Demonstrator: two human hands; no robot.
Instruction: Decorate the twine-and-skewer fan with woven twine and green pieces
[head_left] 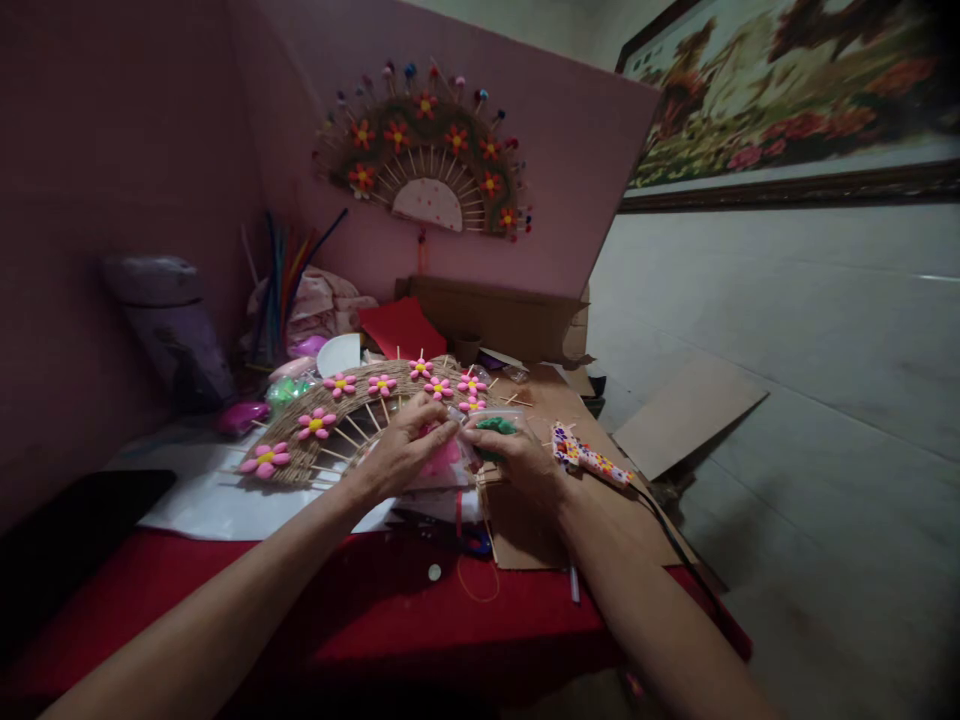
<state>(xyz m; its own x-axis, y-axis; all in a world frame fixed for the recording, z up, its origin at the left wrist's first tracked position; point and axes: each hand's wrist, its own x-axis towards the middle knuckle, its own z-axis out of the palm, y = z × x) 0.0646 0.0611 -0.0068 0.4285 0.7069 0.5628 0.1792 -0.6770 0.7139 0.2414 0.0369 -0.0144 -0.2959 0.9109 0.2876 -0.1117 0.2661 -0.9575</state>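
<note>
A woven half-round fan (352,420) with pink flowers and thin sticks lies on the table. My left hand (409,445) rests at its right end with fingers pinched together over a small clear bag with pink bits (444,458). My right hand (517,462) is closed beside it, holding a small clear bag with green pieces (495,425). The two hands nearly touch at the fingertips.
A finished fan with red flowers (427,160) hangs on the pink board. A patterned glue gun (589,458) lies right of my right hand on cardboard (540,540). Behind stand a tumbler (169,325), pipe cleaners (281,275), red felt (397,325) and a cardboard box (502,315).
</note>
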